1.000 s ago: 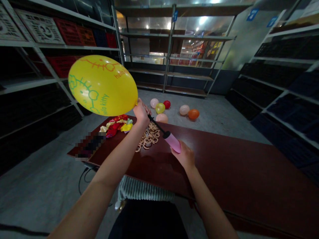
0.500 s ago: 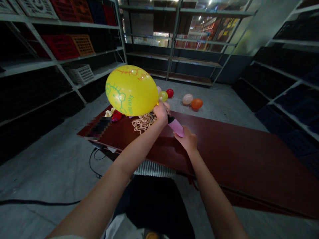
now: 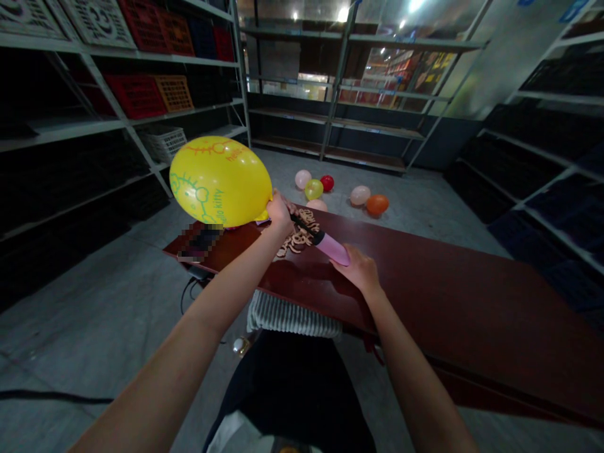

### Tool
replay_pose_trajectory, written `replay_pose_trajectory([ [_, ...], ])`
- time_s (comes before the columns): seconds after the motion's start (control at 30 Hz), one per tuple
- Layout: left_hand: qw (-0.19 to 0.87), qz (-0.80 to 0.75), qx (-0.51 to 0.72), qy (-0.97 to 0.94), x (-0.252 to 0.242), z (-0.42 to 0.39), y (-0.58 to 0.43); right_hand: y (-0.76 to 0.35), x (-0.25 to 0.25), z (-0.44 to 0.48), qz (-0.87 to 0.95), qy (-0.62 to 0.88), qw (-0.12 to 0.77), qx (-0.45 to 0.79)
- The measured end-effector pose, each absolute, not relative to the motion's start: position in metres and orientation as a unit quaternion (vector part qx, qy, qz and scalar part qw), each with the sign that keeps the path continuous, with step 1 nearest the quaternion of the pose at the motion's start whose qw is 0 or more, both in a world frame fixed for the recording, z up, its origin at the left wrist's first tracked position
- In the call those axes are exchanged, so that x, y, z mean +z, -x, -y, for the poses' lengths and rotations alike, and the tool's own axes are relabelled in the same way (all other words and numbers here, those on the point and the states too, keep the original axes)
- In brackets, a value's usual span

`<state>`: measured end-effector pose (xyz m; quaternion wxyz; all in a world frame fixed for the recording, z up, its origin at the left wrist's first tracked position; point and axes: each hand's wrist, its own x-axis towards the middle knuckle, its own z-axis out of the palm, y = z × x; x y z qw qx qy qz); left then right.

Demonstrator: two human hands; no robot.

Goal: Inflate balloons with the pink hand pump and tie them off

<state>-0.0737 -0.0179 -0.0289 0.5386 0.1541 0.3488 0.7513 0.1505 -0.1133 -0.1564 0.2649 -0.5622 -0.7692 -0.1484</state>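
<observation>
A large inflated yellow balloon (image 3: 219, 179) with green and orange cartoon drawings floats left of centre over the table. Its neck is pinched by my left hand (image 3: 279, 214), which also closes round the front end of a balloon pump; the nozzle is hidden. The hand pump (image 3: 333, 248) is pink and black, and a length of its black part shows between my hands. My right hand (image 3: 358, 267) grips the pump's pink end. Beneath the pump lies a heap of tan, uninflated long balloons or bands (image 3: 299, 239) on the dark red table (image 3: 425, 277).
A blurred dark flat object (image 3: 202, 242) lies at the table's left end. On the floor beyond are several small balloons, among them an orange balloon (image 3: 377, 204) and a red balloon (image 3: 326, 183). Shelving with crates (image 3: 136, 94) stands left; a metal rack (image 3: 330, 119) stands behind.
My left hand and the yellow balloon have moved left, away from my right hand. More of the pump's black part shows between the hands. The view has shifted slightly.
</observation>
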Motion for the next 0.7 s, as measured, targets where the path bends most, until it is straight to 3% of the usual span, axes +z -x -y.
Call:
replay_pose_trajectory([
  [0.43,0.526,-0.32,0.762,-0.2,0.023,0.004,0.058,-0.156,-0.158,0.109,0.724,0.585,0.344,-0.122],
  [0.7,0.551,-0.315,0.726,-0.264,0.004,0.004,-0.015,-0.161,-0.164,0.105,0.679,0.615,0.382,-0.121],
])
